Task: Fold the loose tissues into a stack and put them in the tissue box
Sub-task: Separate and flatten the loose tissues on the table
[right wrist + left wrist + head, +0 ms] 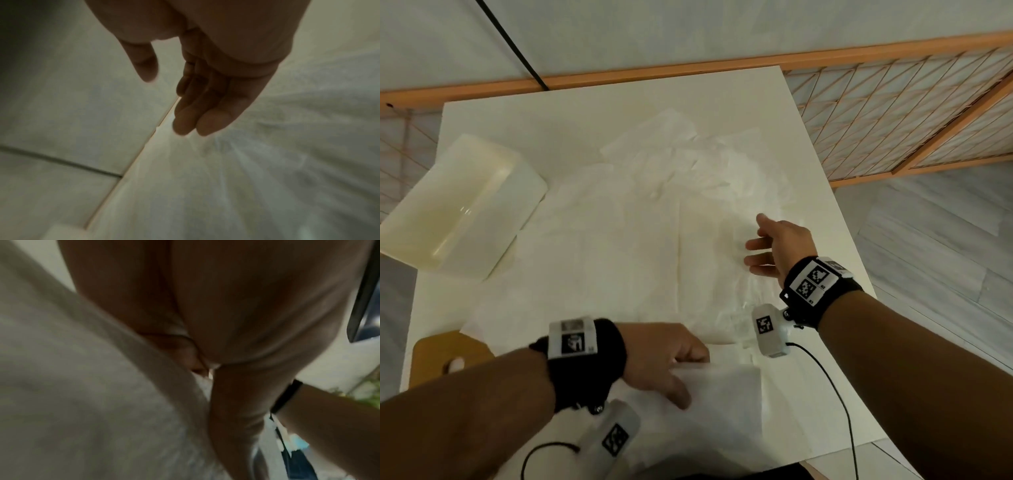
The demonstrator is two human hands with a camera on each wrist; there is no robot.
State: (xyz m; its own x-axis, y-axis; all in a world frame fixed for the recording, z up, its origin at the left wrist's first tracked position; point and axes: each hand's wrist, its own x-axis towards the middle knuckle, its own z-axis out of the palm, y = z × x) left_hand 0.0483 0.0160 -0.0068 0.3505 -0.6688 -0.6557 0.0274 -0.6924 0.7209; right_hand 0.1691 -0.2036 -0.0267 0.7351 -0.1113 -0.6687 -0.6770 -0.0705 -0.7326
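Several loose white tissues [654,212] lie spread and overlapping across the white table [592,113]. The cream tissue box [458,205] sits open and tilted at the table's left edge. Near the front edge my left hand [686,375] grips the edge of a folded tissue [726,390], thumb on top and fingers tucked under it. The left wrist view shows this hand [201,363] curled against the tissue [82,402]. My right hand [756,243] hovers open over the right side of the tissues, holding nothing. Seen from the right wrist, its fingers [205,113] are straight above the tissues [267,162].
A wooden lid with a slot [448,356] lies at the table's front left corner. A wooden lattice screen [893,113] stands behind and to the right. Tiled floor [61,113] lies beyond the table's right edge. Cables hang from both wrist cameras.
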